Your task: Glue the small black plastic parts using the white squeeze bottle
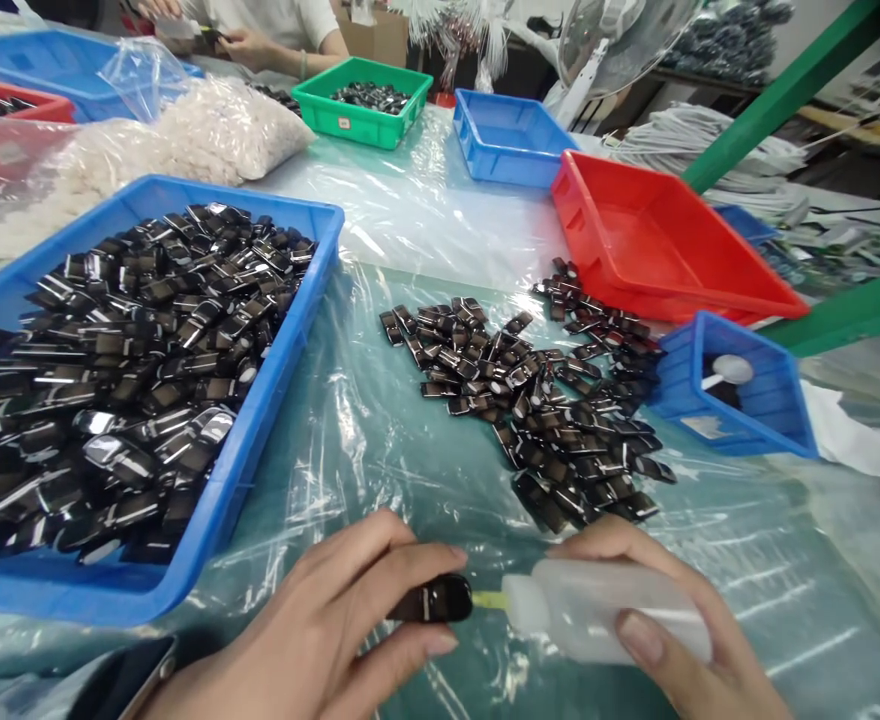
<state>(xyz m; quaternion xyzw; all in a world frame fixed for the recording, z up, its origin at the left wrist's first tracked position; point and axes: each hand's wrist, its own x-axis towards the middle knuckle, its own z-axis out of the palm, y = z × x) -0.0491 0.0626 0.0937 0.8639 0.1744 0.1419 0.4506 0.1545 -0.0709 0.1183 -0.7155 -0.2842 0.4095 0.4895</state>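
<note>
Between the thumb and fingers of my left hand [350, 610] is a small glossy black plastic piece [440, 600], its rounded end facing right. My right hand [680, 620] is wrapped round a translucent white squeeze bottle [597, 610], which lies sideways. The bottle's thin yellowish tip [489, 600] points left and meets the end of the black piece; whether it goes inside I cannot tell. Just beyond my hands, a loose pile of similar black pieces [530, 380] is spread on the plastic-covered table [320, 460].
A large blue tray [260, 450] full of black pieces stands at left. A small blue bin [740, 400] with a white scoop, a red tray [665, 240], a blue tray [511, 140] and a green tray [365, 100] stand beyond. A co-worker's hands [245, 48] show at the back.
</note>
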